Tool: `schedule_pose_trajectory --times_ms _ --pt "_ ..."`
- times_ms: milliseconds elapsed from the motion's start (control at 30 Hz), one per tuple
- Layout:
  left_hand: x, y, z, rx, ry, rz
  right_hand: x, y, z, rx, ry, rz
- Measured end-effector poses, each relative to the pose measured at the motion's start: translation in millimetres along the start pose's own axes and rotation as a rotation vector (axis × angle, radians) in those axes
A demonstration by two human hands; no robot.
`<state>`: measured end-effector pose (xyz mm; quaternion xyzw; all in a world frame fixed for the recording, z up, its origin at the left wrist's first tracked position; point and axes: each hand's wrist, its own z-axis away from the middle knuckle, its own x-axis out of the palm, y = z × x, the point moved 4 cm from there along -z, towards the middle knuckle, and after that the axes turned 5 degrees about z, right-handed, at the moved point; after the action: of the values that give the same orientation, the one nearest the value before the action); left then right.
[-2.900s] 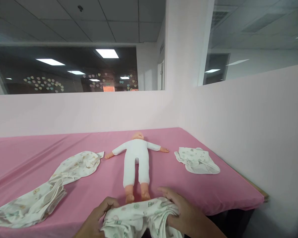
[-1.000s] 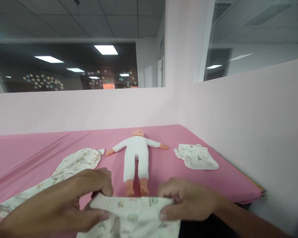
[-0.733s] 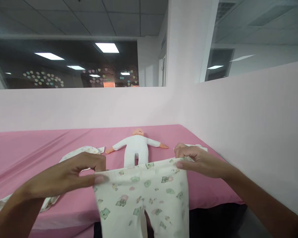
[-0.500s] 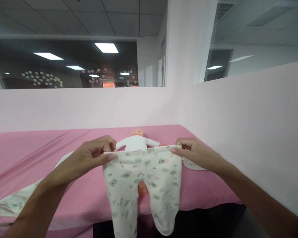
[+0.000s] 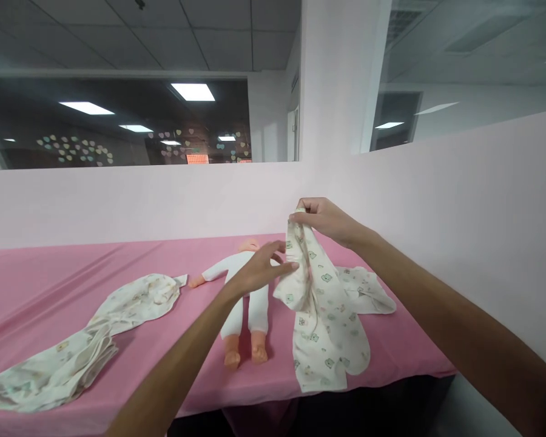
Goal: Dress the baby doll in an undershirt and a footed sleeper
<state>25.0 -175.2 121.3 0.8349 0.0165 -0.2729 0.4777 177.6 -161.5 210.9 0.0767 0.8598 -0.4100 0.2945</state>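
My right hand (image 5: 330, 220) pinches the gathered waistband of cream baby pants (image 5: 330, 321) printed with small green bears. Their upper part hangs bunched from the fingers, and the legs trail down over the front of the pink-covered surface. Close against the left side of the bunched cloth is my left hand (image 5: 261, 267), its thumb and fingers apart. Beyond that hand a baby doll (image 5: 236, 267) in a white bodysuit lies on its back, feet toward me. My left hand partly hides its torso and one arm.
Another printed baby garment (image 5: 136, 303) lies rumpled at the left, beside a folded printed cloth (image 5: 64, 370). A small printed piece (image 5: 366, 290) is at the right. The pink sheet (image 5: 164, 364) ends at a front edge; white walls (image 5: 459, 230) stand behind and right.
The pants, stretched level between both hands before, are now bunched and shifted right, held up by my right hand. My left hand has released its waistband corner and moved right, uncovering the doll.
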Motion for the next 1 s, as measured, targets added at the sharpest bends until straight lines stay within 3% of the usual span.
schedule_pose_trajectory --times_ms 67,133,333,400,500,600,667,767,867,933,1000 --pt "14.3 -6.9 -0.6 -0.013 -0.016 0.081 -2.4 -2.4 2.5 -0.032 -0.014 0.034" --pt "15.2 -11.1 -0.6 -0.043 0.017 0.131 -9.1 -1.5 4.3 -0.041 0.005 0.053" --pt "-32.5 -12.3 1.6 -0.123 0.126 0.263 -43.0 22.1 5.9 0.053 0.115 -0.045" --pt "-45.0 -7.0 4.2 -0.122 0.072 0.289 -48.6 27.7 6.2 0.050 0.097 -0.107" --pt "-47.6 0.1 9.1 -0.165 -0.118 0.304 -51.6 28.7 6.4 0.033 0.052 -0.193" --pt "-45.9 0.5 14.3 -0.212 -0.300 0.128 -57.0 26.4 7.6 0.010 0.038 -0.225" --pt "-53.6 -3.0 15.5 -0.221 -0.313 -0.019 -62.8 28.1 9.8 0.022 0.019 -0.203" --pt "-78.3 -6.7 10.8 -0.186 -0.168 -0.075 -72.1 37.8 14.4 0.094 0.011 -0.098" --pt "-103.1 -5.1 -2.6 -0.104 0.051 0.071 -74.4 51.2 14.1 0.191 0.028 -0.024" --pt "-112.4 -3.8 -16.4 -0.084 0.197 0.216 -69.9 60.0 8.2 0.268 0.049 -0.024" --pt "-113.3 -2.5 -33.3 -0.092 0.312 0.328 -65.2 67.4 -1.2 0.355 0.164 -0.051"
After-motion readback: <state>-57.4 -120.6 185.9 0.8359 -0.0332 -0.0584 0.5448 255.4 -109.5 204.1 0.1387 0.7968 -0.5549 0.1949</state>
